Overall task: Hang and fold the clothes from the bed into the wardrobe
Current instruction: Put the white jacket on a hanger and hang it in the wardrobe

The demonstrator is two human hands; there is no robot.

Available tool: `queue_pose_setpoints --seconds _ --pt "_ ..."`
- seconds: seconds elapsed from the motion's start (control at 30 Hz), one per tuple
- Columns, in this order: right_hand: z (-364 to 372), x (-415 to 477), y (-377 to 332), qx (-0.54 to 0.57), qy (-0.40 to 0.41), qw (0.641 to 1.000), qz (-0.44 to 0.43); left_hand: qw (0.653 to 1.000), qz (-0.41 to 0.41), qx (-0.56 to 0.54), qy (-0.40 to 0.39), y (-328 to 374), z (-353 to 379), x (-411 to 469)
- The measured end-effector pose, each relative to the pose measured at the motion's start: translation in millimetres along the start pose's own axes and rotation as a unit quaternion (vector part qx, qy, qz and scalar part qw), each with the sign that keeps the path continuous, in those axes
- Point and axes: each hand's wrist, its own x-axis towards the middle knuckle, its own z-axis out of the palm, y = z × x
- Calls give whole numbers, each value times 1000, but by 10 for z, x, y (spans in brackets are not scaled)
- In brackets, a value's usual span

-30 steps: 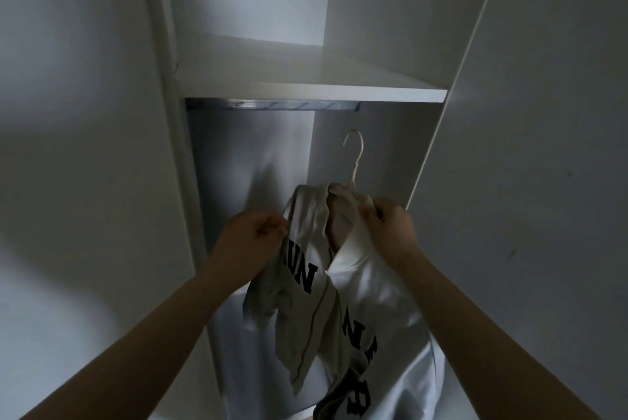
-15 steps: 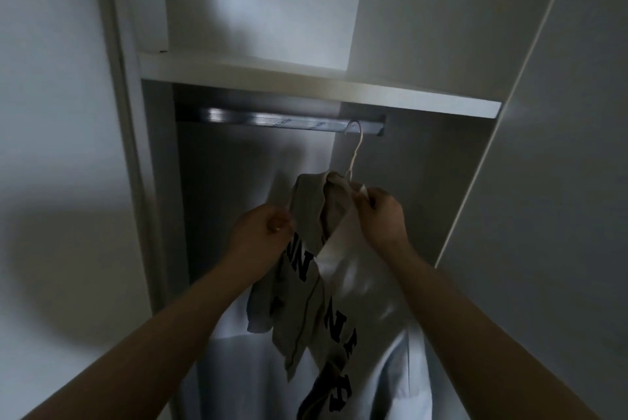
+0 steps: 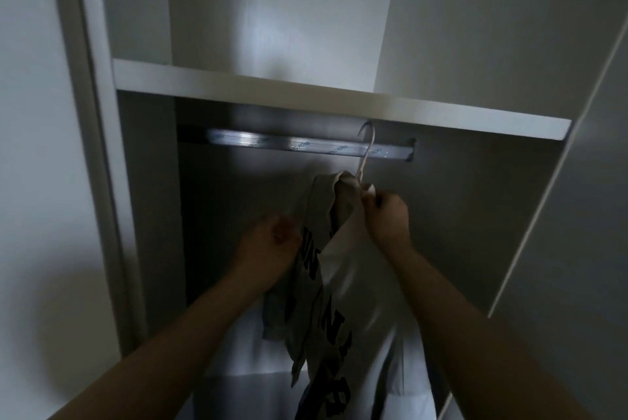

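A white T-shirt [image 3: 343, 270] with dark lettering hangs from a pale hanger [image 3: 365, 154] inside the open wardrobe. My right hand [image 3: 385, 219] grips the shirt's collar and the hanger's neck. The hanger's hook curls over the silver clothes rail [image 3: 306, 146], near its right end; whether it rests on the rail I cannot tell. My left hand [image 3: 268, 256] is closed on the shirt's left shoulder, lower and to the left. The shirt's lower part runs out of the bottom of the view.
A white shelf [image 3: 306, 96] sits just above the rail, with a bare compartment over it. White wardrobe side panels [image 3: 560, 215] flank the opening left and right. The rail to the left of the hook carries nothing.
Both hands have lifted the shirt and hanger up. The hook, which was below the shelf a second ago, now reaches over the rail at its right end.
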Motion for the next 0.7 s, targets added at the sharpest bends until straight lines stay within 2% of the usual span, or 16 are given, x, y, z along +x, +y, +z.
queue_pose_setpoints --seconds 0.3,0.5,0.7 --pt "309 -14 179 -19 -28 999 22 1000 -7 8 -15 -171 24 32" --pt "188 -52 156 -68 -52 996 32 999 -24 -9 -37 -224 52 -2" --pt "-138 -400 -47 -64 -26 997 34 995 -52 -43 -79 -81 -132 -202"
